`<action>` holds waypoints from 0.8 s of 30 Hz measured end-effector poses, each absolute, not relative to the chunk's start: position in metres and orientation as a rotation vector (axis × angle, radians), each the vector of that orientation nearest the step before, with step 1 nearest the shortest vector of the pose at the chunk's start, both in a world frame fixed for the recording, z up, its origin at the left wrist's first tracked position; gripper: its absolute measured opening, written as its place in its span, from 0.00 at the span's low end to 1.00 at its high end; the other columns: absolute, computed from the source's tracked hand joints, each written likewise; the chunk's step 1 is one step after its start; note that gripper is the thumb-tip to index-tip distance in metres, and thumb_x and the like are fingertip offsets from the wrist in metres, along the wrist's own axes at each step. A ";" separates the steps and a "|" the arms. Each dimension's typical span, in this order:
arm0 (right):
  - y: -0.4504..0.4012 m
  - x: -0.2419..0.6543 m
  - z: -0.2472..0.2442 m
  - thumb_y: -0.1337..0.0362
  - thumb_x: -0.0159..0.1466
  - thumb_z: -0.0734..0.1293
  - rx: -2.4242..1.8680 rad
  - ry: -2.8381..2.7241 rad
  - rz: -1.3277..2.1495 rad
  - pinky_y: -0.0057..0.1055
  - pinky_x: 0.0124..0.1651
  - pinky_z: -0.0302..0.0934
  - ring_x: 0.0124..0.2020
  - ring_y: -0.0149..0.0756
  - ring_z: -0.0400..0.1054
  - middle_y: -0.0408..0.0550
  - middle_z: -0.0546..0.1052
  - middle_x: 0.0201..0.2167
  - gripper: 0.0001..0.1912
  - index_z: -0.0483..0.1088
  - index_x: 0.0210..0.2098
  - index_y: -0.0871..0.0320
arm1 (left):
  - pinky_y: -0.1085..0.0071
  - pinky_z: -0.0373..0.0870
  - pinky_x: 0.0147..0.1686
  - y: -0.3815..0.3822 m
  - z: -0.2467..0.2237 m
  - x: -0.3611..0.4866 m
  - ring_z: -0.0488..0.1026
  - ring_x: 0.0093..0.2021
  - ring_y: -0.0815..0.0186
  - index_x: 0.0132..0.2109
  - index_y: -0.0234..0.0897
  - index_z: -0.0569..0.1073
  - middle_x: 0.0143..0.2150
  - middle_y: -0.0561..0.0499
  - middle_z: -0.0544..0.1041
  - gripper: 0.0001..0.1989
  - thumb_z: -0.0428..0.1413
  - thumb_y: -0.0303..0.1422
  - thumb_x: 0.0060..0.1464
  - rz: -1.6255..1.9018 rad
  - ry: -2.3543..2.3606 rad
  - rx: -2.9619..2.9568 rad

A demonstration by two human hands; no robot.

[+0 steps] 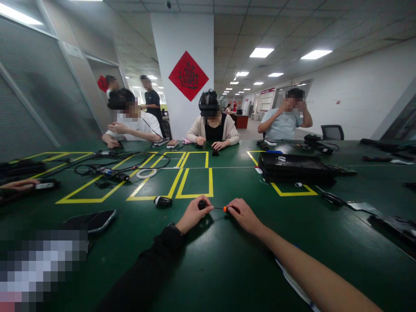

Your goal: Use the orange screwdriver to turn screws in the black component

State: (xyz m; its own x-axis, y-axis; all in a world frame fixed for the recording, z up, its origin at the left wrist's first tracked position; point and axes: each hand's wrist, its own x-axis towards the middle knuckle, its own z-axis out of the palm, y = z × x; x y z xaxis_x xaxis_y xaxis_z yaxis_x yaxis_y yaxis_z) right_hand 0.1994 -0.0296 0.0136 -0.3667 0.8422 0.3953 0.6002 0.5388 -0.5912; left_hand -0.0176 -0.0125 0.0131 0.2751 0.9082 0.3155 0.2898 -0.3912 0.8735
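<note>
My left hand [193, 213] is closed in a pinch around a small black rounded piece [202, 203], whose top shows above the fingers. My right hand [243, 213] pinches a small part with an orange end [225, 209]; the rest of it is hidden in the fingers. Between the two hands runs a thin dark rod or wire [218, 208], level and just above the green table. A black cylindrical connector piece [163, 201] with a white band lies to the left of my left hand, not touched.
Yellow tape frames [195, 196] mark the green table [208, 268]. Black cables [112, 173] and a white ring [146, 173] lie left; a black case [292, 169] stands right. A dark flat object [97, 220] lies near left. Co-workers [212, 125] sit opposite.
</note>
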 end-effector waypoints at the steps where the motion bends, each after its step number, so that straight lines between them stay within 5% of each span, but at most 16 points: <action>1: -0.030 0.199 0.015 0.64 0.63 0.58 -1.150 -2.104 0.454 0.34 0.45 0.55 0.39 0.36 0.62 0.47 0.72 0.33 0.11 0.71 0.33 0.57 | 0.73 0.62 0.32 -0.012 0.013 -0.018 0.66 0.29 0.70 0.31 0.34 0.68 0.28 0.54 0.70 0.09 0.56 0.36 0.46 1.113 1.081 1.837; 10: -0.035 0.198 0.018 0.67 0.56 0.65 -1.128 -2.057 0.471 0.34 0.44 0.56 0.40 0.37 0.61 0.46 0.70 0.35 0.06 0.68 0.34 0.57 | 0.73 0.62 0.32 -0.012 0.012 -0.018 0.66 0.29 0.70 0.32 0.34 0.67 0.28 0.54 0.70 0.10 0.56 0.37 0.46 1.103 1.095 1.844; 24: -0.031 0.201 0.014 0.62 0.64 0.57 -1.153 -2.129 0.451 0.34 0.44 0.55 0.40 0.35 0.62 0.47 0.71 0.34 0.13 0.71 0.31 0.58 | 0.73 0.63 0.33 -0.015 0.016 -0.017 0.66 0.29 0.70 0.31 0.34 0.68 0.29 0.54 0.70 0.09 0.56 0.36 0.46 1.111 1.088 1.830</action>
